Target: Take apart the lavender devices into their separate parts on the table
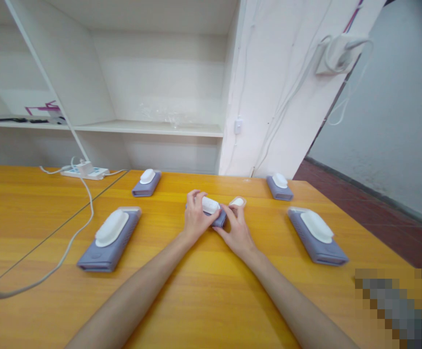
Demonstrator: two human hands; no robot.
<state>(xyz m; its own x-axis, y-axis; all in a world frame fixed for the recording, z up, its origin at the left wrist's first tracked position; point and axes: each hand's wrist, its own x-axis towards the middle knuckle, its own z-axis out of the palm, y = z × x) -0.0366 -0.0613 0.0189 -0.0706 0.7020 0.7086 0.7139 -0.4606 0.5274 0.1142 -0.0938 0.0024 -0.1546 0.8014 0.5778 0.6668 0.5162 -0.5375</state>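
Head view: both hands closing on one purple unit, with a loose cap lying close by

Head camera is showing the left hand (196, 218) curling around the purple unit (220, 221) at the middle of the surface (203, 291), its fingers wrapping over the white insert (210, 204) on top. The right hand (237, 231) is pinching the unit's near end between thumb and fingertips. Whether the unit is resting on the wood or being lifted slightly is not clear.

A small pale cap (237, 201) is lying just beside the right hand's fingers. It is probably the main hazard, since a sideways twist of that hand could be nudging it away towards the far edge.

The white insert is looking smooth and rounded, so the left hand's fingers may be slipping on it if the two hands are pulling against each other. The unit could then be jerking free and skidding across the polished wood.

Four similar units are lying well apart: near left (109, 238), near right (317, 235), far left (146, 183) and far right (280, 187). A sliding piece is unlikely to be striking them. The white cable (87, 203) from the power strip (84, 170) is trailing far off to the left, away from both forearms.
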